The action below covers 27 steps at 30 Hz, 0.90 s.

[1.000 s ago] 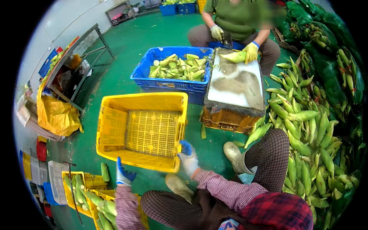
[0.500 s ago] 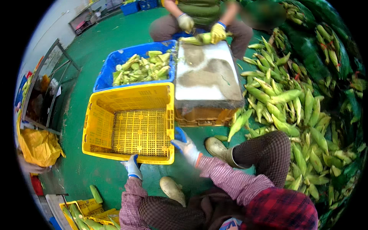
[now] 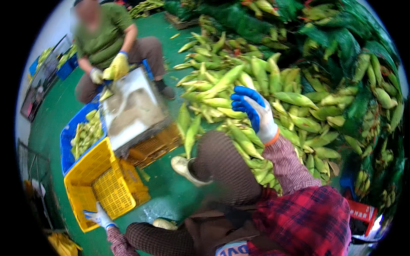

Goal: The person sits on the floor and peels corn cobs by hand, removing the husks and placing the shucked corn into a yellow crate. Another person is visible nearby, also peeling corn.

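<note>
- Head view: the person's right hand [image 3: 255,112], in a white glove with blue palm coating, is raised over the heap of corn ears [image 3: 273,94]; its fingers are spread wide and hold nothing, hovering just above the green husks.
- The person's left hand [image 3: 99,216], gloved the same way, lies on the near rim of the yellow crate [image 3: 100,187] at the lower left; its grip is closed over the crate's edge.
- The yellow crate stands tilted on the green floor [image 3: 166,192], its mesh bottom bare, touching a blue crate [image 3: 70,136] behind it that holds husked pale ears.
- Between the crates and the corn heap sits a grey-white block [image 3: 132,111] resting on an orange crate [image 3: 156,147].
- The corn heap fills the upper right, running from the person's knee back to dark green net sacks [image 3: 354,47], also full of ears.
- The person's shoe [image 3: 185,168] rests on the floor just beside the orange crate.
- A co-worker in a green shirt [image 3: 104,36] squats behind the block, with yellow-gloved hands [image 3: 117,66] holding an ear at its far edge.
</note>
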Each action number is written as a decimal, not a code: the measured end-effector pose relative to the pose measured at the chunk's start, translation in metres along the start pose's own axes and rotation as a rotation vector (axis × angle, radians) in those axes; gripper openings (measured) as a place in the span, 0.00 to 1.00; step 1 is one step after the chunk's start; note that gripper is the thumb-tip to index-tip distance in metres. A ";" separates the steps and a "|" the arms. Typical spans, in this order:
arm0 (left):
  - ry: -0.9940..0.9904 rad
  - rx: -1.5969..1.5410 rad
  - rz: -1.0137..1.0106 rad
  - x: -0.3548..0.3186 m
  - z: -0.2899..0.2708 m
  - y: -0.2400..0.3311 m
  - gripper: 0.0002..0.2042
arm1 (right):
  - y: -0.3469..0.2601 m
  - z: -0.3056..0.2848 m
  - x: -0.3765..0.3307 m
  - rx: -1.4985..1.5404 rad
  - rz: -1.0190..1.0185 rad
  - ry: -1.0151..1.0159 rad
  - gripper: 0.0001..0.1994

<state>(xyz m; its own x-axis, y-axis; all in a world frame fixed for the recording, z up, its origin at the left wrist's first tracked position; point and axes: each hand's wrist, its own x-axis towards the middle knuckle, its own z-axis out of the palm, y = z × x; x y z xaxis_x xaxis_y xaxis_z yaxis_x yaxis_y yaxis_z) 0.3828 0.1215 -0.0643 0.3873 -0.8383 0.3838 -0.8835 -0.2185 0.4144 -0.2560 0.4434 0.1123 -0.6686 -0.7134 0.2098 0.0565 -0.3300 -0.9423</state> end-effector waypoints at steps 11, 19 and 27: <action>-0.900 -0.954 0.465 -0.102 -0.098 0.286 0.32 | 0.247 -0.203 0.004 -1.605 0.633 -0.173 0.27; -1.188 -0.908 0.363 -0.165 -0.032 0.362 0.31 | 0.309 -0.139 0.021 -1.944 0.731 -0.092 0.33; -0.986 -0.939 0.486 -0.153 -0.012 0.396 0.29 | 0.194 -0.108 0.039 -1.486 0.424 -0.242 0.44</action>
<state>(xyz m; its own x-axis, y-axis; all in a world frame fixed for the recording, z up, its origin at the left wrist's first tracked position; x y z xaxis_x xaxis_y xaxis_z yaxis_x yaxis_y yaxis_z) -0.0230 0.1688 0.0510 -0.5736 -0.8144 0.0880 -0.2260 0.2606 0.9386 -0.3514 0.4190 -0.0902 -0.6552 -0.7195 -0.2304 -0.6499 0.6922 -0.3137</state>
